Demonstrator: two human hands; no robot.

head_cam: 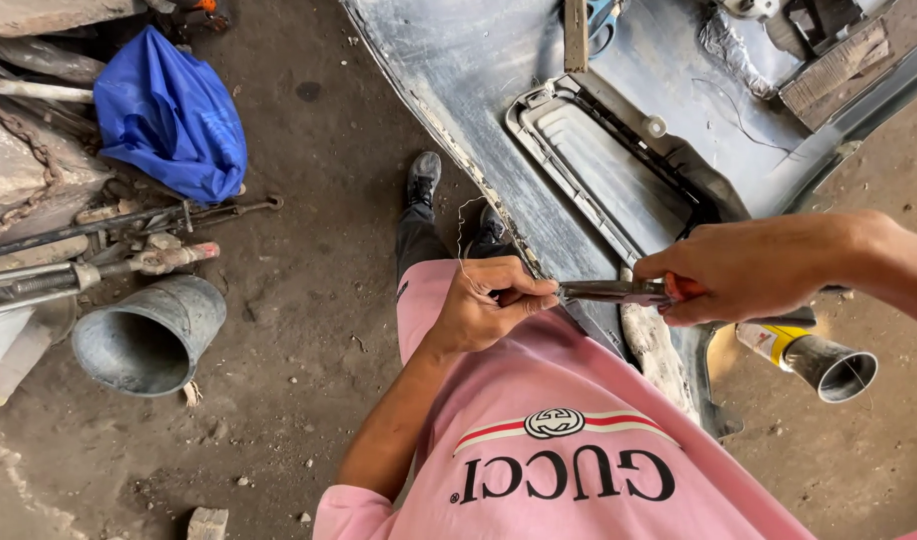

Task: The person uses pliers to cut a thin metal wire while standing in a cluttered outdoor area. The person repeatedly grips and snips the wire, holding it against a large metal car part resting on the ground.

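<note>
Hands closed: right [748, 270] around pliers [618, 292], left [493, 300] pinching thin wire [460, 235].

Right hand [748, 272] grips pliers [618, 292] by the red handles, nose pointing left toward the left hand [488, 303]. Left hand pinches a thin wire [462, 225] at the pliers' tip — wire loops up above the knuckles. Both hands work at the edge of a grey car bumper [478, 70], which lies inside-up. On the dirt floor [308, 330]: metal bucket [153, 335] on its side, blue bag [170, 115], rusty tools [128, 255] — a metal pipe [828, 365] at right.
</note>
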